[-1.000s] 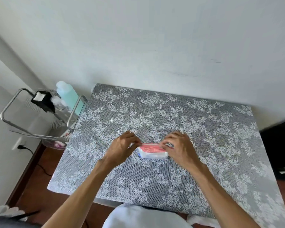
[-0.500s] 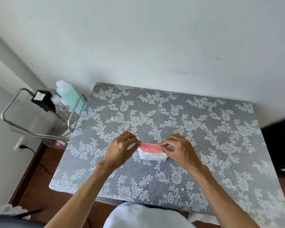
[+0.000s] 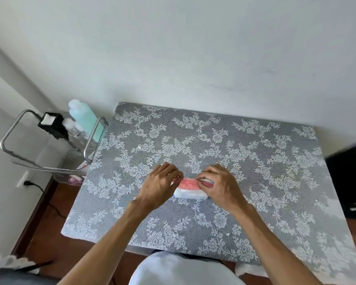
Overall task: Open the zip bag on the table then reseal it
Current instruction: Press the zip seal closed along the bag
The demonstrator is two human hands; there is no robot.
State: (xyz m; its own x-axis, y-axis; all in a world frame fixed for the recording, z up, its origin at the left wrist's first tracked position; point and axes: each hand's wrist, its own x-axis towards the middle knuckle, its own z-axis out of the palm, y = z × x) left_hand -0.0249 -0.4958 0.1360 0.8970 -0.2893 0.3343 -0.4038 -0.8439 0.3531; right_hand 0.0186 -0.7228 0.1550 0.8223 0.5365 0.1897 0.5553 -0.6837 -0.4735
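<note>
Hands meet at the middle of the counter [image 3: 255, 161], which I see from above through the head camera; it carries a grey cloth with a white lace flower pattern. Between them lies the zip bag [image 3: 190, 189], small, with a pink-red printed upper part and a pale, whitish lower part, resting on the cloth near the centre and a little toward my side.

My left hand [image 3: 159, 187] has its fingers curled at the bag's left top corner, and its grip is pinching that edge between thumb and fingertips. My right hand [image 3: 219, 185] is curled at the right top corner, thumb lying along the bag's upper edge, its grip likewise pinching the top strip. Whether the seal is parted or closed along its length I cannot tell; the fingers cover both ends and the picture is soft there.

Left of the counter stands a metal rack [image 3: 49, 145] with a chrome tube frame. In it I see a pale turquoise bottle [image 3: 84, 118] and a black device with a white label [image 3: 51, 122] just beside the bottle. The counter's far edge is against a plain white wall [image 3: 173, 48]. A dark object [image 3: 349, 173] sits at the right edge of view.
</note>
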